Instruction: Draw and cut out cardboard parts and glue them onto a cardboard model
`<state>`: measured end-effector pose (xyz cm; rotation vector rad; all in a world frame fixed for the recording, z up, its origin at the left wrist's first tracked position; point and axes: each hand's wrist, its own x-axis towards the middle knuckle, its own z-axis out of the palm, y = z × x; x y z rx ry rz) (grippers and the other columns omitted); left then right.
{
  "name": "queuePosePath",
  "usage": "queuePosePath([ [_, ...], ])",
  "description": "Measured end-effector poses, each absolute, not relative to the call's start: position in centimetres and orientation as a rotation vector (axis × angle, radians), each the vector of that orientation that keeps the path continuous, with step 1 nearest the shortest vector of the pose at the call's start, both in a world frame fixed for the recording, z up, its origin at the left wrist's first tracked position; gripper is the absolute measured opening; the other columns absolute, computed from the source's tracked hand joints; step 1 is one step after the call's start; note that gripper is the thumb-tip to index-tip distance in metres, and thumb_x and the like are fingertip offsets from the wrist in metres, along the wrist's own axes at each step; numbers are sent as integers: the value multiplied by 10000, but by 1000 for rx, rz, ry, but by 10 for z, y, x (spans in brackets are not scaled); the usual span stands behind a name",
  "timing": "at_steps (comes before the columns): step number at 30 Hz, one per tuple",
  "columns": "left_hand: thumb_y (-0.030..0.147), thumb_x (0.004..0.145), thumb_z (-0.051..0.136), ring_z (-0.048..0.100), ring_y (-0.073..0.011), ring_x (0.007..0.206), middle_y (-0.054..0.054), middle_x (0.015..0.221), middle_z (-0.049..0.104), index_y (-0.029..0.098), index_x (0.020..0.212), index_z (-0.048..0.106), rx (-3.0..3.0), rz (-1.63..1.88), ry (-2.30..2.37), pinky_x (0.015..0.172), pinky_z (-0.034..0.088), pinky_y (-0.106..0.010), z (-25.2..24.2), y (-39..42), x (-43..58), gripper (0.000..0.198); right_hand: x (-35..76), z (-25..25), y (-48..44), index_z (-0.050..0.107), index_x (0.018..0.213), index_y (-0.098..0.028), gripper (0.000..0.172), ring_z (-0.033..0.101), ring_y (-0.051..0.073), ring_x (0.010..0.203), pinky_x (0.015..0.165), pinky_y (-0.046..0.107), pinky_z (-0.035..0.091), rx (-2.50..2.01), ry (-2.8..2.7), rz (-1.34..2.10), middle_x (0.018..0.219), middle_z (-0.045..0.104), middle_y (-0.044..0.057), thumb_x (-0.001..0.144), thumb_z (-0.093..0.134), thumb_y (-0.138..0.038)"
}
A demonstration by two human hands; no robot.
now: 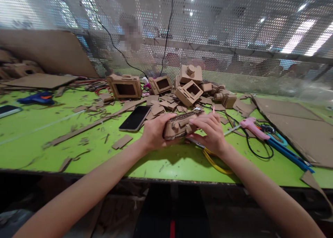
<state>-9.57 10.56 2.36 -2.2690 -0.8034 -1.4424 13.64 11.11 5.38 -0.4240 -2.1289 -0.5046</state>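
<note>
Just above the green table, a cardboard camera model (179, 125) is held between both hands, its face with small round and blocky cardboard knobs turned up. My left hand (156, 132) wraps round its left end. At the right end, my right hand (209, 132) has its fingers closed on the model's edge and top. Scissors with yellow handles (212, 160) lie under my right hand, their blades partly hidden. A black phone (135, 118) rests beyond my left hand, and a pink glue gun (252, 126) lies right of my right hand.
Several cardboard camera models (191, 73) stand at the back among scattered cardboard scraps (158, 108). A blue cutter (288, 153) and a large cardboard sheet (291, 127) lie right. A blue glue gun (37, 97) is far left. Perforated metal mesh (221, 33) rises behind the table.
</note>
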Motion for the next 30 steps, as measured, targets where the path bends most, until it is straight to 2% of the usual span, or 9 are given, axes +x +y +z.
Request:
queuePosePath([
  [9,478,737,692,717,-256,873,-98,1045,712,229,1276,452,-2315,-1429,-760,699,584,-370,23,110,-98,640,134,56,112,653,939,-242,123,620,168,843,829,345,404,-428,-2194,-416,861,719,7,890,635,-353],
  [14,507,757,668,703,-221,758,-81,939,701,212,1286,416,-2251,-1358,-721,629,551,-325,23,112,-98,656,134,55,114,649,892,-242,121,600,163,830,857,355,391,-426,-2205,-388,831,701,-1,890,631,-361],
  [21,438,735,707,693,-213,827,-80,1018,691,228,1335,393,-2281,-1388,-645,678,534,-307,19,115,-101,709,132,57,109,632,829,-246,58,596,140,781,877,351,362,-414,-2221,-388,798,695,-30,884,626,-264],
  [26,452,727,714,693,-215,834,-80,1014,684,230,1354,381,-2269,-1382,-622,681,543,-304,19,116,-102,745,132,57,109,635,855,-250,80,598,141,777,870,352,370,-394,-2187,-382,800,689,-25,882,637,-325],
  [30,445,727,726,692,-222,855,-91,1018,674,217,1351,396,-2255,-1473,-633,702,554,-312,17,116,-99,742,136,55,114,622,987,-249,256,607,175,829,818,358,398,-387,-2102,-386,869,685,13,828,683,-441],
])
